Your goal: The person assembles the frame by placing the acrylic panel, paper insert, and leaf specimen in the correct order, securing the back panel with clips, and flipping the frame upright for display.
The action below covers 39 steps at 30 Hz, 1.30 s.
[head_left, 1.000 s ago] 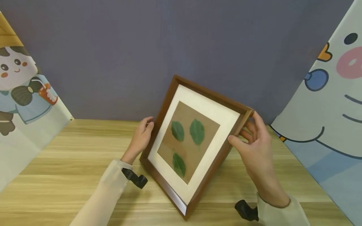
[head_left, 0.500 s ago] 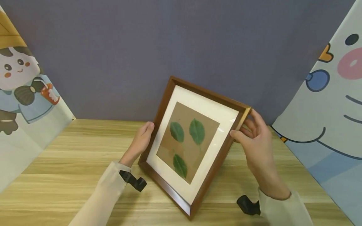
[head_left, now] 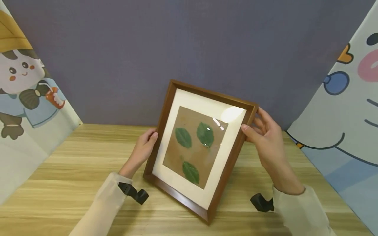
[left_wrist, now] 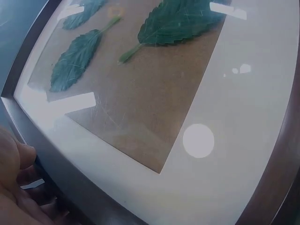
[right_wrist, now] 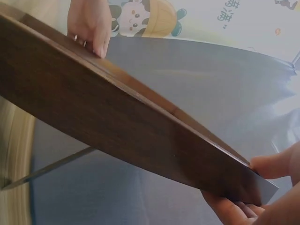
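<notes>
A brown wooden picture frame (head_left: 226,170) with a cream mat stands tilted on one lower corner, leaning back. Behind its glazing, three green leaves (head_left: 183,137) lie on a brown backing. My left hand (head_left: 138,152) holds the left side, thumb at the front edge and the other fingers mostly hidden behind. Near the upper right corner, my right hand (head_left: 270,147) grips the frame with the thumb in front and fingers behind. Through the right wrist view, a thin support leg (right_wrist: 54,166) juts out from the back of the frame. Bright reflections cover part of the glazing.
The frame is over a light wood-grain tabletop (head_left: 59,177). A grey-purple wall panel (head_left: 118,65) rises close behind. Printed cartoon panels stand at the left (head_left: 29,85) and the right (head_left: 333,131). Each wrist wears a black camera mount.
The frame has turned counterclockwise, its lower corner swinging right and its upper right corner rising. My left thumb has settled on the left edge. The right hand has moved slightly up with the corner.
</notes>
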Each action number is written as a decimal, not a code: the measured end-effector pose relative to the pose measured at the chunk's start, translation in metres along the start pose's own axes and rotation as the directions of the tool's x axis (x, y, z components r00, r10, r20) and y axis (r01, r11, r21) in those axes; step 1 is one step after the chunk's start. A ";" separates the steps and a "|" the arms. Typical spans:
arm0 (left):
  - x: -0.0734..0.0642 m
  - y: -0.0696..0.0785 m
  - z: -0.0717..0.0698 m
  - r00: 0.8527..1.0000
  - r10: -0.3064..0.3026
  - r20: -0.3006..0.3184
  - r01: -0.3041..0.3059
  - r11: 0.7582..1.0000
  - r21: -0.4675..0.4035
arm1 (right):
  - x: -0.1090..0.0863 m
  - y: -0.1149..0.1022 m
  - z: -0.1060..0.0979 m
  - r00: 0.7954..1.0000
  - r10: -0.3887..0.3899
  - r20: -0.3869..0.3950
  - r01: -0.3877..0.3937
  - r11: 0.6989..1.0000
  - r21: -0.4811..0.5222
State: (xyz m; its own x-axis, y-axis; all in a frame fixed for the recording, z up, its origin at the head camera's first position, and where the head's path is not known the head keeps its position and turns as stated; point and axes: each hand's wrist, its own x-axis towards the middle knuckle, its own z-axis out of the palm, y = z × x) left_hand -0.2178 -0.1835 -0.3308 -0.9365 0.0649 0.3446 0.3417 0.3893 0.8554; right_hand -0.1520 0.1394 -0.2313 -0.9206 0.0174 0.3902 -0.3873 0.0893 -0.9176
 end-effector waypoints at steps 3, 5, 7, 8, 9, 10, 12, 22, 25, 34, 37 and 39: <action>-0.003 0.000 -0.002 1.000 -0.011 0.005 0.011 1.000 0.008 | 0.006 0.001 0.000 1.000 0.009 0.006 -0.008 1.000 -0.017; -0.006 0.001 -0.004 1.000 -0.023 0.007 0.023 1.000 0.012 | 0.011 0.003 -0.001 1.000 0.015 0.008 -0.015 0.999 -0.029; -0.008 0.002 -0.005 0.999 -0.037 0.009 0.037 0.999 0.018 | 0.015 0.004 -0.001 1.000 0.026 0.011 -0.025 0.999 -0.046; -0.009 0.002 -0.005 0.999 -0.041 0.008 0.041 0.999 0.020 | 0.017 0.004 -0.001 0.999 0.033 0.009 -0.033 0.998 -0.055; -0.011 0.003 -0.005 0.999 -0.043 0.006 0.043 0.999 0.018 | 0.020 0.005 -0.001 0.999 0.038 0.005 -0.037 0.997 -0.062; -0.012 0.003 -0.006 0.999 -0.046 0.008 0.046 0.999 0.018 | 0.022 0.006 -0.001 0.999 0.041 0.000 -0.041 0.997 -0.067; -0.014 0.004 -0.006 0.999 -0.043 0.005 0.043 0.999 0.018 | 0.027 0.008 -0.001 0.999 0.050 -0.001 -0.050 0.997 -0.067; -0.026 0.006 -0.009 0.998 -0.055 -0.026 0.055 0.998 -0.013 | 0.048 0.014 0.003 0.997 0.062 0.036 -0.059 0.995 -0.076; -0.029 0.007 -0.010 0.997 -0.070 -0.024 0.069 0.998 -0.012 | 0.054 0.016 0.005 0.997 0.064 0.043 -0.060 0.994 -0.086; -0.038 0.010 -0.012 0.995 -0.093 -0.025 0.092 0.995 -0.036 | 0.070 0.024 0.013 0.998 0.038 0.048 -0.032 0.993 -0.118; -0.041 0.011 -0.013 0.995 -0.096 -0.031 0.095 0.994 -0.045 | 0.075 0.026 0.016 0.999 0.018 0.051 -0.010 0.989 -0.144; -0.042 0.011 -0.013 0.995 -0.094 -0.034 0.092 0.995 -0.047 | 0.078 0.027 0.018 0.999 -0.003 0.055 0.011 0.989 -0.148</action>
State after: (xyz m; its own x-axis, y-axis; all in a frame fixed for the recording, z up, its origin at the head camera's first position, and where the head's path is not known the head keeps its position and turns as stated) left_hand -0.1736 -0.1939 -0.3307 -0.9611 -0.0033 0.2761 0.2575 0.3497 0.9008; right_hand -0.2356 0.1252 -0.2273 -0.9208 -0.0373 0.3883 -0.3857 0.2358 -0.8920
